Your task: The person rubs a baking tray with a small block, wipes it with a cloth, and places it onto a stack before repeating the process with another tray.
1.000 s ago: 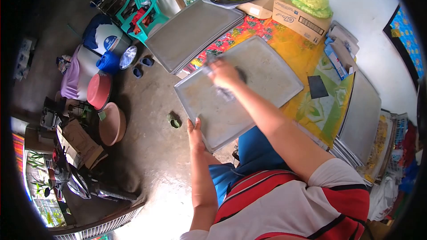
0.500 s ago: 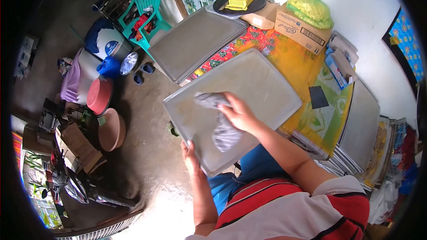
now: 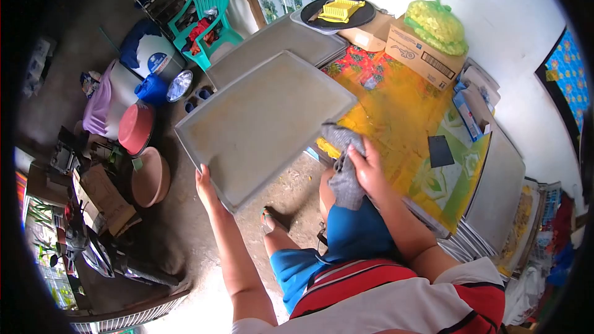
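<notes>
My left hand (image 3: 206, 187) grips the near left edge of a large grey metal baking tray (image 3: 266, 124), with fingers hidden beneath it. The tray is held tilted in the air, its shallow rim all round and faint brownish marks on its surface. A crumpled grey cloth (image 3: 349, 179) hangs from my right hand (image 3: 368, 167), whose fingers are closed around it. That hand is just off the tray's right corner, above the near edge of the table. Behind the held tray, a stack of similar trays (image 3: 247, 49) lies partly covered from view.
The table (image 3: 396, 117) has a yellow and floral cover. On it are a cardboard box (image 3: 421, 55), a green net bag (image 3: 436, 25) and a dark square (image 3: 440, 151). A green chair (image 3: 213, 0), basins (image 3: 150, 176) and a motorcycle (image 3: 93, 250) are to the left.
The tray has moved left and away from my body, held by my left hand. My right hand has lifted the cloth off the tray's surface and shifted right.
</notes>
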`<action>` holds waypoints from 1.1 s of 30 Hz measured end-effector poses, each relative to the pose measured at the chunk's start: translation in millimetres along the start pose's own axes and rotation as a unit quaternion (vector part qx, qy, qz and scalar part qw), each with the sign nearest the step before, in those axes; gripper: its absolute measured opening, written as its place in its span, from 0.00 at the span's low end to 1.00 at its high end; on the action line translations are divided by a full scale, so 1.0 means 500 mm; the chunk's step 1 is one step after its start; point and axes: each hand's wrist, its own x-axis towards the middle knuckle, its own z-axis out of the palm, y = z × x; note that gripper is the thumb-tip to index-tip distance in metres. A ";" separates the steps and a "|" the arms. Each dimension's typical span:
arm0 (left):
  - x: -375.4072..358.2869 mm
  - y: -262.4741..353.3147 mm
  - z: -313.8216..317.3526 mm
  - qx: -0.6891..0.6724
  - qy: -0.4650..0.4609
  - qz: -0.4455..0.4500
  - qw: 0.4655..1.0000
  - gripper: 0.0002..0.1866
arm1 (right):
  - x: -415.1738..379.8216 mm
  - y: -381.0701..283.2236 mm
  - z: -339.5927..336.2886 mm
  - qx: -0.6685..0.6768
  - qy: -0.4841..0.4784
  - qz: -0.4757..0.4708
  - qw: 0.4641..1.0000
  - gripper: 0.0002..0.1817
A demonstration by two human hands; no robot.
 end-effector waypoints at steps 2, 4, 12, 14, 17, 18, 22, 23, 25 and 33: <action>0.068 -0.001 0.028 0.006 0.014 -0.014 1.000 0.19 | -0.009 -0.015 0.019 -0.019 -0.035 -0.006 0.999 0.14; 0.159 -0.029 0.030 -0.029 -0.003 -0.032 0.999 0.15 | -0.018 0.001 0.024 -0.027 -0.045 0.014 0.999 0.14; 0.460 -0.162 0.104 -0.139 -0.061 -0.089 0.984 0.14 | -0.026 0.027 -0.003 -0.028 -0.024 0.085 0.996 0.15; 0.505 -0.186 0.133 -0.131 -0.060 -0.093 0.985 0.15 | -0.027 0.049 -0.018 0.007 -0.015 0.110 0.994 0.15; 0.550 -0.206 0.182 -0.096 -0.054 -0.085 0.990 0.17 | -0.021 0.056 -0.027 0.029 0.003 0.125 0.992 0.15; 0.551 -0.202 0.207 -0.070 -0.037 -0.077 0.994 0.19 | -0.019 0.057 -0.026 0.042 0.006 0.131 0.990 0.15; 0.542 -0.169 0.275 0.133 0.028 -0.014 0.991 0.27 | -0.011 0.066 -0.019 0.062 0.011 0.140 0.988 0.14; 0.535 -0.161 0.280 0.160 0.029 -0.015 0.987 0.28 | -0.010 0.070 -0.017 0.059 0.010 0.139 0.988 0.14; 0.524 -0.152 0.285 0.213 0.029 -0.014 0.976 0.30 | -0.005 0.061 -0.010 0.064 0.000 0.144 0.988 0.14; 0.304 -0.273 0.207 0.175 0.096 0.285 0.937 0.15 | 0.023 0.037 -0.024 0.007 0.018 0.108 0.994 0.14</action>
